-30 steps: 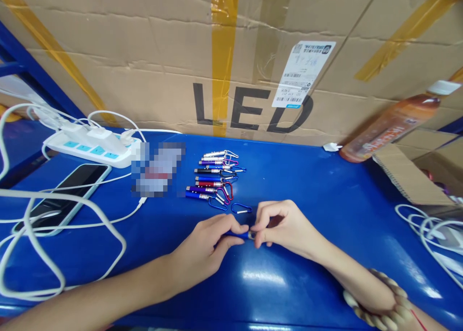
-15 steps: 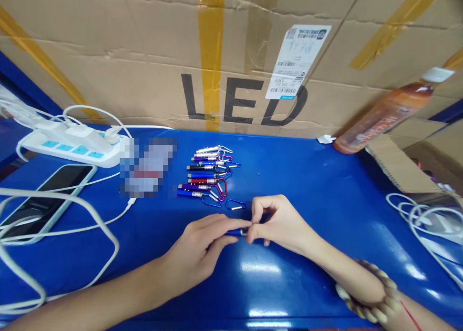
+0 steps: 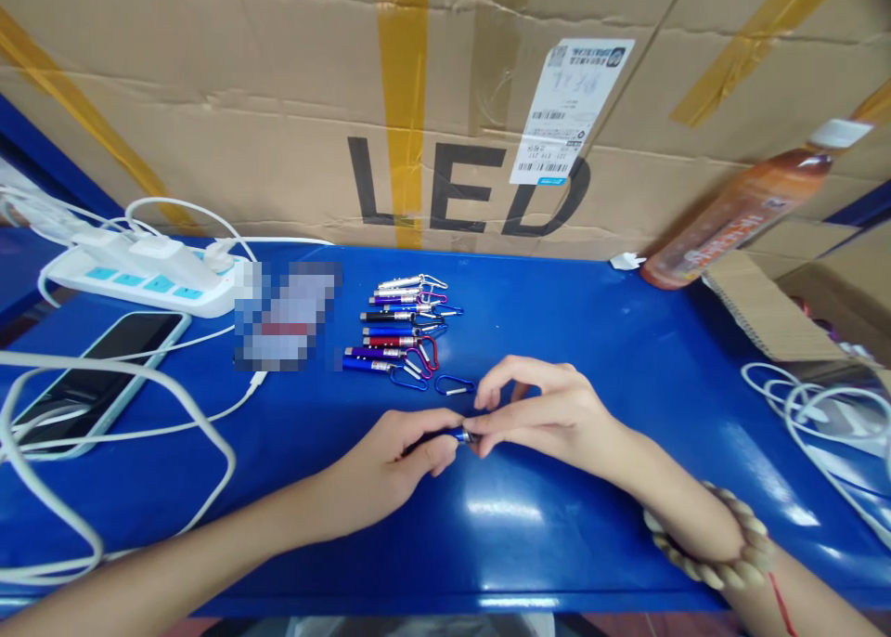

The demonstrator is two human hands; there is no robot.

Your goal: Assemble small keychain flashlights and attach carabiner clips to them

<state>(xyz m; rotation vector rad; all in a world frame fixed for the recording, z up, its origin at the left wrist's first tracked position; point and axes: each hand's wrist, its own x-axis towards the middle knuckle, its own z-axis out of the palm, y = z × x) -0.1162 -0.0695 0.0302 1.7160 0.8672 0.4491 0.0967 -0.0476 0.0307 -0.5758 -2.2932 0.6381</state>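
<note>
Blue tabletop (image 3: 557,321), left hand (image 3: 393,461) pinching blue penlight (image 3: 460,435)

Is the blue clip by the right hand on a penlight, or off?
Off: the blue carabiner lies by itself on the blue tabletop, with nothing clipped in it.

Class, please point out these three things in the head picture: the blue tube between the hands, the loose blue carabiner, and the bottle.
Blue tube (image 3: 460,435): head view, its exposed end.
Loose blue carabiner (image 3: 456,392): head view, its silver gate.
Bottle (image 3: 739,214): head view, mid-body.
</note>
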